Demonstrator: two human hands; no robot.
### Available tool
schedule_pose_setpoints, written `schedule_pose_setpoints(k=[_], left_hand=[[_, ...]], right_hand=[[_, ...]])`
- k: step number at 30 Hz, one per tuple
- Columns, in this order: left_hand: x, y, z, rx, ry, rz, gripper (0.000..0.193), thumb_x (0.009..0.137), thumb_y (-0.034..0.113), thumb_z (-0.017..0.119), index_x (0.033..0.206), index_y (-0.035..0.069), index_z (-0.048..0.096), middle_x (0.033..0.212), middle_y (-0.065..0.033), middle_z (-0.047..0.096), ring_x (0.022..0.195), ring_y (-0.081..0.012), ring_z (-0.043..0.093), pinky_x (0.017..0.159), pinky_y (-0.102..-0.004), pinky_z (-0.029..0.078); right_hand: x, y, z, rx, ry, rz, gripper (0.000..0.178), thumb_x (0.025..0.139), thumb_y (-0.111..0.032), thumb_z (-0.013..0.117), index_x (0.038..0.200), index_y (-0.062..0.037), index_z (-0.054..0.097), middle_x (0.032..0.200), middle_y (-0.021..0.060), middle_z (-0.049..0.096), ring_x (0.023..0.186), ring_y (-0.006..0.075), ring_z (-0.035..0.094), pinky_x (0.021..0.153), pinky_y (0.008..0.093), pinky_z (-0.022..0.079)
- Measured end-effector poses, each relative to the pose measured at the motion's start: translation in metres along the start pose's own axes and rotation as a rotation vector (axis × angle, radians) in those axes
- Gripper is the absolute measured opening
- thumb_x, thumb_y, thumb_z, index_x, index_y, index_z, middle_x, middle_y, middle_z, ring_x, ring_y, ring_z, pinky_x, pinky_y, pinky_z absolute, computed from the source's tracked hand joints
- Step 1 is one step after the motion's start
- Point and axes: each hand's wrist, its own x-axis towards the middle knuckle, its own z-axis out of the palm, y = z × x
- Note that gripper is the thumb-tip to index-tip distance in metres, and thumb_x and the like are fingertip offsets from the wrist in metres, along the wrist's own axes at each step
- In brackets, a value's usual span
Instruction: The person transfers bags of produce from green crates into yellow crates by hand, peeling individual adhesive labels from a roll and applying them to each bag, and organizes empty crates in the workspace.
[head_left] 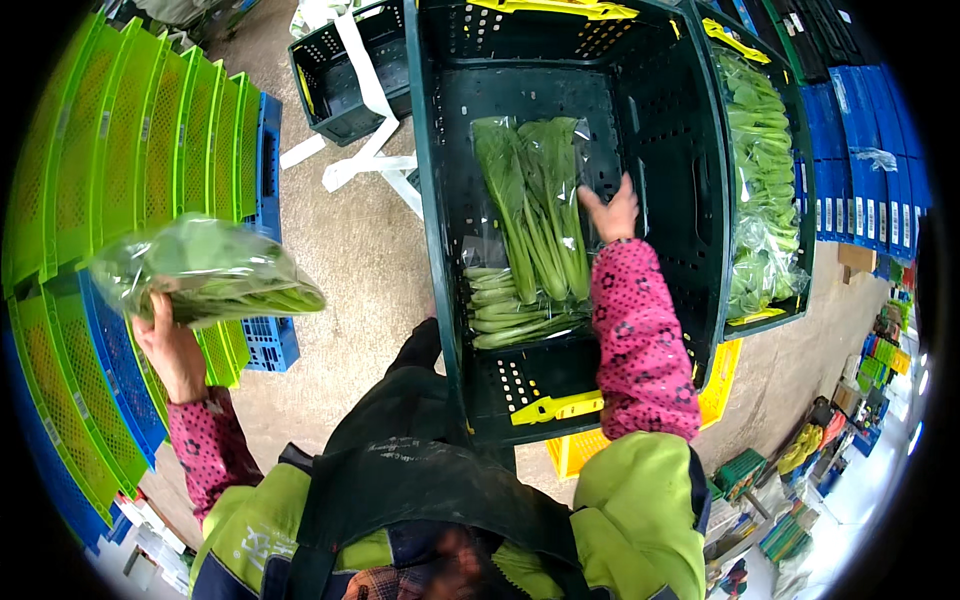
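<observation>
My left hand point(172, 345) is closed on a clear bag of leafy greens point(215, 268), held out to the left in front of the stacked green crates. Inside the large dark green crate point(585, 82), my right hand point(615, 212) reaches with fingers spread and nothing in them. It is just right of the bagged leafy greens point(545, 215) on the crate's bottom; whether the fingertips touch the bag I cannot tell. More bagged stalks point(500, 312) lie partly beneath, toward the near end of the crate.
Stacked bright green crates point(110, 130) stand at left beside a blue crate point(268, 345). Another crate full of bagged greens point(760, 180) adjoins on the right. A small dark crate point(350, 75) and white strips point(370, 165) lie beyond. A yellow crate point(575, 455) is underneath. Blue crates point(865, 160) stand far right.
</observation>
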Motion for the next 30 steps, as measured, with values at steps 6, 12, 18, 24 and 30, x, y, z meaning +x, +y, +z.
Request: schedule_pose_setpoints(k=[6,12,18,24,30], left_hand=[[0.007,-0.03,-0.049,-0.162,-0.111,-0.199,0.049,0.097,0.03,0.054,0.138,0.004,0.045,0.139,-0.0082,0.048,0.123,-0.0229,0.047,0.107,-0.0426,0.035],[-0.009,-0.022,-0.022,-0.083,-0.099,-0.084,0.037,0.09,0.021,0.067,0.119,0.001,0.056,0.12,-0.0085,0.06,0.107,-0.0221,0.057,0.095,-0.0394,0.045],[-0.073,-0.028,-0.043,0.245,-0.296,-0.008,0.039,0.084,0.008,0.067,0.12,0.002,0.054,0.113,-0.0082,0.061,0.102,-0.019,0.057,0.092,-0.0342,0.044],[-0.176,-0.035,-0.057,0.405,-0.616,-0.202,0.037,0.078,-0.002,0.065,0.114,0.002,0.056,0.103,-0.0044,0.063,0.092,-0.0158,0.058,0.086,-0.0308,0.046],[-0.3,-0.042,0.002,0.246,-0.705,-0.316,0.031,0.077,-0.003,0.069,0.107,0.003,0.061,0.098,-0.0033,0.066,0.088,-0.0139,0.06,0.082,-0.0294,0.047]], right_hand=[[-0.055,0.004,0.062,0.091,-0.232,0.373,0.094,0.063,-0.061,0.078,0.122,0.0087,0.056,0.118,0.0271,0.06,0.11,0.0341,0.06,0.094,0.0389,0.047],[-0.082,-0.065,0.028,0.334,-0.215,0.02,0.036,0.075,-0.029,0.073,0.098,-0.0012,0.07,0.104,0.0222,0.061,0.097,0.0381,0.059,0.086,0.0436,0.047],[-0.14,-0.119,-0.176,0.824,-0.302,-0.16,0.025,0.086,-0.015,0.068,0.105,0.0017,0.063,0.088,0.0151,0.066,0.074,0.0194,0.062,0.069,0.0313,0.049],[-0.251,0.051,-0.336,1.136,0.179,-0.087,0.022,0.086,-0.006,0.065,0.108,-0.0021,0.064,0.102,0.0064,0.067,0.089,0.0178,0.063,0.081,0.0322,0.05],[-0.332,0.196,-0.331,1.089,0.103,0.26,0.029,0.089,-0.007,0.064,0.117,-0.0032,0.062,0.109,0.0032,0.066,0.096,0.0125,0.06,0.088,0.0272,0.045]])
